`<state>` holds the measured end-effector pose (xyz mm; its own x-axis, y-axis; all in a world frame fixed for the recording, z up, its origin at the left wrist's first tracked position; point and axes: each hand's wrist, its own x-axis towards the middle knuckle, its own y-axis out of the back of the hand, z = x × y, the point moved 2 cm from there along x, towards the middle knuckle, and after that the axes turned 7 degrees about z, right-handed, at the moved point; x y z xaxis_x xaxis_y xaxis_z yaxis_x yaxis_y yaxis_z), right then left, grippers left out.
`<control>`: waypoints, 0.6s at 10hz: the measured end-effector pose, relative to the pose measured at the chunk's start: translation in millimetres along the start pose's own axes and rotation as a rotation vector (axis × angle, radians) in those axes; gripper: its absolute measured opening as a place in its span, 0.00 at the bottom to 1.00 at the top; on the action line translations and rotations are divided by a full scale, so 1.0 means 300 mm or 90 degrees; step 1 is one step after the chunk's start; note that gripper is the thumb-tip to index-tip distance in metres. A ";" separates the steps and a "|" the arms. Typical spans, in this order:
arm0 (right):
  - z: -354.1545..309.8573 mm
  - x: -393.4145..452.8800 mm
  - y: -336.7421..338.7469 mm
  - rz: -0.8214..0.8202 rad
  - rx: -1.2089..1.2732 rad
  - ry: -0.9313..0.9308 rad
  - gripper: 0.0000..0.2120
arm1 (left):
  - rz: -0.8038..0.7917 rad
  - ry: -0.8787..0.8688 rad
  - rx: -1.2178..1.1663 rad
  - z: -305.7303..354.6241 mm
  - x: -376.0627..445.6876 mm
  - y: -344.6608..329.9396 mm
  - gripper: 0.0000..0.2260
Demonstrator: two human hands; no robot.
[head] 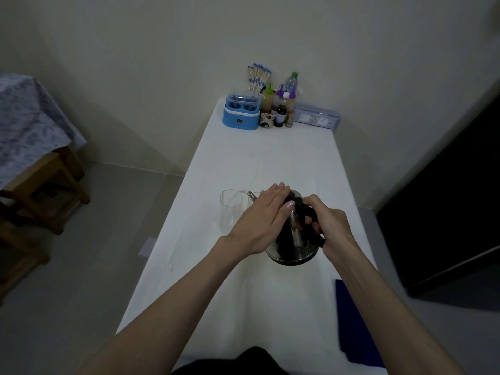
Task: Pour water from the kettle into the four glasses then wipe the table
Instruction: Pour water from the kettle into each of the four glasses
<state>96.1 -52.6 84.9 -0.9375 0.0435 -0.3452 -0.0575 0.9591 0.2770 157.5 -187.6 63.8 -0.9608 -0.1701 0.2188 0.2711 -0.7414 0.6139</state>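
Note:
A steel kettle with a black handle is lifted and tilted to the left over the white table. My right hand grips its handle. My left hand lies flat on the kettle's lid, fingers together. The spout reaches over the rim of a clear glass standing at the left. A second glass rim shows just behind the spout, mostly hidden by my left hand. Other glasses are out of sight. A blue cloth lies at the table's near right edge.
At the far end stand a blue container, several sauce bottles, a holder of blue-tipped sticks and a clear box. A wooden stool stands on the floor to the left. A dark door is on the right.

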 end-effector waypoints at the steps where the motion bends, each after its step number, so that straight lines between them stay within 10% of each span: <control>1: 0.000 0.001 0.002 -0.005 0.005 0.002 0.12 | 0.001 0.001 0.005 -0.001 0.001 -0.001 0.23; 6: -0.008 -0.005 0.015 -0.006 0.009 0.002 0.13 | 0.002 -0.005 0.005 0.018 0.002 0.002 0.24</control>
<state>96.5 -49.0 88.9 -0.9381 0.0328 -0.3447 -0.0623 0.9633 0.2612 157.5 -184.8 68.4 -0.9595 -0.1679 0.2262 0.2747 -0.7360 0.6187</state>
